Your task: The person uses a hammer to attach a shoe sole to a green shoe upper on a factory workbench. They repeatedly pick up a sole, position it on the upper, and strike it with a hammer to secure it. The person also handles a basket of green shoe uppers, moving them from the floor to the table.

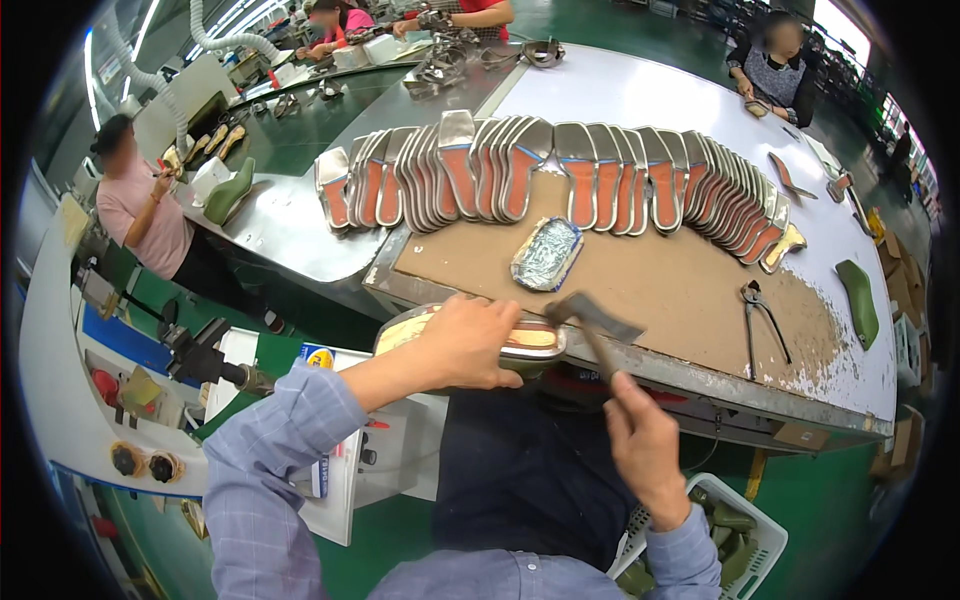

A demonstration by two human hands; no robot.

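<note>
My left hand point(470, 340) is closed over the middle of a shoe on a last point(538, 342), held sole up at the table's near edge. Its pale yellow and reddish-brown underside has a silvery rim, and a bit of green shows beneath. My right hand point(642, 440) grips the wooden handle of a hammer point(602, 350), whose dark, slightly blurred head is above the table edge, by the shoe's right end. Beyond my hands lies a blue-rimmed tray point(530, 276) filled with small silvery pieces too fine to make out.
A long row of red-and-silver shoe soles point(515, 180) spans the table. Pincers point(752, 300) and a green last point(858, 305) lie to the right. A white basket point(768, 545) of green lasts stands below right. Several people work around the benches, one standing at left point(150, 215).
</note>
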